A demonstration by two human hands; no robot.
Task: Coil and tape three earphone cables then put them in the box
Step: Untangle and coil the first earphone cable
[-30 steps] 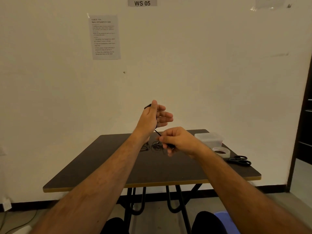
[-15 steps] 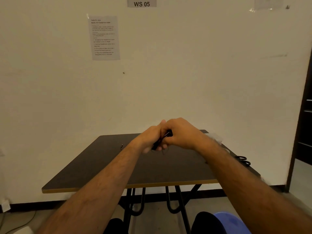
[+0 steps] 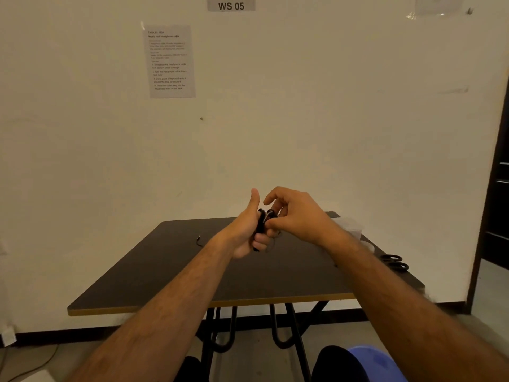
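1. The black earphone cable point(image 3: 261, 221) is sitting bundled between both hands, held in the air above the middle of the desk point(image 3: 165, 271), toward its far half.
2. The left hand point(image 3: 248, 230) is gripping the bundle with fingers curled round it and the thumb standing straight up.
3. The right hand point(image 3: 297, 213) is pinching the top of the bundle from the right, its index finger lifting clear and curving over the cable.
4. The two hands are touching each other around the cable, and both forearms are reaching in from the near edge of the desk.
5. A thin loose cable end point(image 3: 199, 240) is lying on the desk to the left of the hands, well apart from them, with bare dark surface all round it.
6. A clear plastic box point(image 3: 349, 227) is standing near the far right corner, mostly hidden behind the right forearm; whether it has anything in it cannot be told.
7. Black scissors point(image 3: 395, 261) are lying close to the right edge of the desk, nearer than the box.
8. The near half of the desk, up to its light-coloured front edge, is lying open under the forearms.
9. A printed sheet point(image 3: 170, 62) and a sign reading "WS 05" point(image 3: 230, 4) are hanging on the wall behind.
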